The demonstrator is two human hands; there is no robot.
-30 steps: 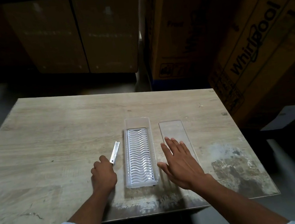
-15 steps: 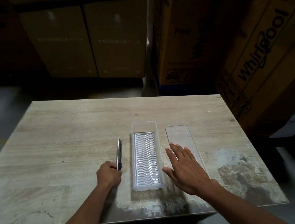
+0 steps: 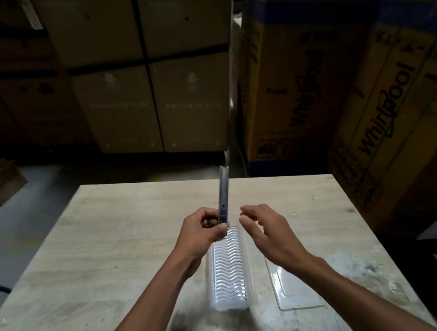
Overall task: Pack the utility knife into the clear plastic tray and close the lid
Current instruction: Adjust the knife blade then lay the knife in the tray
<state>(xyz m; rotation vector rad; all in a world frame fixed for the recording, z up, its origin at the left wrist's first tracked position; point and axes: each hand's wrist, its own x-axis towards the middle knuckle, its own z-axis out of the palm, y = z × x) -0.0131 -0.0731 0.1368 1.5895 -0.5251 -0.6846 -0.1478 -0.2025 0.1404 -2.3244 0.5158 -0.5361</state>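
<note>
While the left hand (image 3: 204,232) has its fingers curled tight round the lower end of the slim grey metal utility knife (image 3: 223,193), the knife stands nearly upright in the air above the far end of the clear plastic tray (image 3: 229,270), its tip leaning slightly away. Just right of the knife, the right hand (image 3: 269,232) hovers with fingers loosely spread and bent, holding nothing and touching nothing.

Below both hands, the long tray with its white wavy ribbed floor lies on the pale wood-grain table (image 3: 97,258); nothing is in the part that shows. Its flat transparent lid (image 3: 295,288) lies on the table just right of the tray, apart from it.

Half a second ago the knife lay flat on the table left of the tray under the left hand, and the right hand rested on the lid; now the knife is lifted and the right hand is raised off the lid.

Both hands hide the tray's far end, the right forearm covers much of the lid, and the blade end is blurred. Large brown cardboard boxes (image 3: 374,99) stand beyond the table.
</note>
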